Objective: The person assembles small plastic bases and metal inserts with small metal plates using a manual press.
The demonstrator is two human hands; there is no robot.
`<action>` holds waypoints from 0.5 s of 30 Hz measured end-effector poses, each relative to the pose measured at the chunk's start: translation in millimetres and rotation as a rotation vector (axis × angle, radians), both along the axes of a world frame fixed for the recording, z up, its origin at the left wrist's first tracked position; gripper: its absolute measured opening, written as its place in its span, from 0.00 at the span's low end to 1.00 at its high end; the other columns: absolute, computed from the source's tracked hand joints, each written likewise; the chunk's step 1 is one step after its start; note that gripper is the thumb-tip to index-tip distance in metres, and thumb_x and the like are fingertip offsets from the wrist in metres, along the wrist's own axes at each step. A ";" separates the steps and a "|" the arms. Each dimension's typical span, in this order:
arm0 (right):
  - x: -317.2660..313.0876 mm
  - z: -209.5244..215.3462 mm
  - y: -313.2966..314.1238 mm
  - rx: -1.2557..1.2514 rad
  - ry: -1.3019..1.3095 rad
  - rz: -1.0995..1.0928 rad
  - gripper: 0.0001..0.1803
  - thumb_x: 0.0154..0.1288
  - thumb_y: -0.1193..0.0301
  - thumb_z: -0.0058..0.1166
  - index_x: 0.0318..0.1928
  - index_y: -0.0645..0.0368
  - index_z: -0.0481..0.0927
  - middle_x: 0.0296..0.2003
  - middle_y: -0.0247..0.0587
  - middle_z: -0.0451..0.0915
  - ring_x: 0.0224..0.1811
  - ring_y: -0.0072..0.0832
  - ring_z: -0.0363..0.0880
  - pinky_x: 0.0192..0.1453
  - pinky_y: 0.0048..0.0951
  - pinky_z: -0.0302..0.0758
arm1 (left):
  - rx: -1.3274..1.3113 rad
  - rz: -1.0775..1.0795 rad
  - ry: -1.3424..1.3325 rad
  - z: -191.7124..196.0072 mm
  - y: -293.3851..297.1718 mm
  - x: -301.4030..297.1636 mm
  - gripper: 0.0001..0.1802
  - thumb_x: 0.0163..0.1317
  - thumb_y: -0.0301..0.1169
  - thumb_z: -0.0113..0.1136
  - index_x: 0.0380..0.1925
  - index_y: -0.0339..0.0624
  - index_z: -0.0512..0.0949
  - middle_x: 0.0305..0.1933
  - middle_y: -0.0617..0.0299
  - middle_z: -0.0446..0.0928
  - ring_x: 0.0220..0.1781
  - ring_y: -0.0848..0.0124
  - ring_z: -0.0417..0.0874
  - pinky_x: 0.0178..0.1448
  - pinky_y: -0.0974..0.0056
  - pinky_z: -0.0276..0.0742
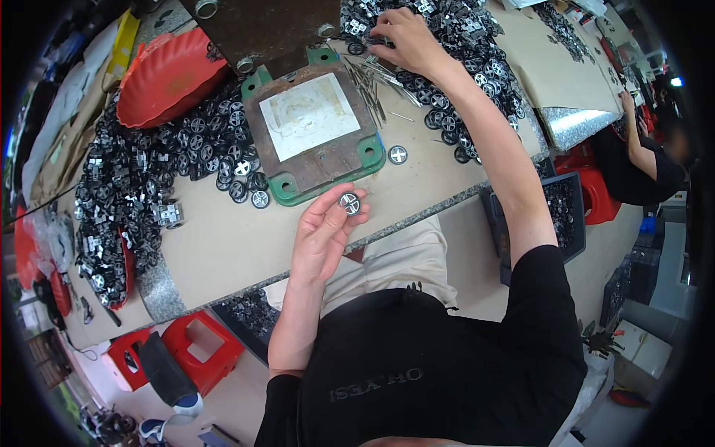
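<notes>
A small toy wheel [349,204] with a black rim and silver cross spokes is pinched in the fingers of my left hand [325,229], just in front of the green-framed press base. A thin metal pin seems to stick out at the wheel's right side. My right hand [410,43] is stretched to the far side of the table, over the edge of a heap of wheels and silver parts [465,33]. Its thumb and fingers are apart, and I see nothing held between them. Below it lie loose metal pins [376,78]. A single wheel [398,155] lies on the tabletop.
The press base [309,123] with a white sheet stands mid-table. More wheels [216,141] and silver clip-like parts [112,194] pile up at left, by a red scalloped basin [171,78]. Red stools [175,350] and a dark crate [562,216] flank me. Another person [640,156] sits far right.
</notes>
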State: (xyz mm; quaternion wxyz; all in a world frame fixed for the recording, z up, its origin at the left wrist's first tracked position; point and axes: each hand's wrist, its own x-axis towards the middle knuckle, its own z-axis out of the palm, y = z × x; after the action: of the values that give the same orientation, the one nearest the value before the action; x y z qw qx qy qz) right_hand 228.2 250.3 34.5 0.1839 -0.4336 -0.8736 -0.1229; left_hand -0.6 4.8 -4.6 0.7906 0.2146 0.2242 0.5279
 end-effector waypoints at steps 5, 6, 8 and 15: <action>-5.7 45.8 -91.5 -0.527 0.496 -0.042 0.14 0.56 0.69 0.57 0.43 0.61 0.75 0.39 0.36 0.74 0.39 0.24 0.75 0.39 0.26 0.73 | -0.037 0.002 -0.026 -0.1 -1.8 -4.4 0.17 0.63 0.26 0.49 0.52 0.33 0.68 0.50 0.49 0.73 0.46 0.65 0.78 0.50 0.66 0.75; -1.6 42.4 -106.7 -0.529 0.495 -0.051 0.14 0.56 0.69 0.57 0.43 0.61 0.75 0.39 0.36 0.74 0.39 0.24 0.75 0.39 0.26 0.73 | -0.051 0.009 -0.026 1.5 -0.5 -2.1 0.17 0.63 0.26 0.49 0.52 0.33 0.68 0.49 0.50 0.73 0.45 0.65 0.78 0.50 0.66 0.76; 3.6 24.5 -133.6 -0.911 1.119 0.141 0.17 0.56 0.77 0.56 0.47 0.63 0.70 0.38 0.35 0.74 0.36 0.18 0.75 0.38 0.20 0.74 | -0.074 0.012 -0.024 5.8 1.4 2.4 0.17 0.63 0.26 0.48 0.52 0.33 0.68 0.49 0.50 0.73 0.45 0.65 0.78 0.50 0.67 0.76; 1.3 -1.3 -187.4 -1.167 1.366 0.196 0.19 0.55 0.80 0.57 0.47 0.65 0.68 0.37 0.35 0.74 0.34 0.18 0.74 0.36 0.18 0.73 | -0.030 0.032 0.026 18.1 8.7 20.7 0.18 0.62 0.26 0.50 0.52 0.33 0.68 0.48 0.51 0.74 0.46 0.65 0.78 0.51 0.65 0.74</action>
State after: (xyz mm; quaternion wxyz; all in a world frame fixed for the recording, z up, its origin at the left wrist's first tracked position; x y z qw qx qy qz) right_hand 229.6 63.0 33.2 0.4231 -0.3599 -0.5306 0.6403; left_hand 20.1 13.5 13.5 0.7821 0.2061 0.2459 0.5342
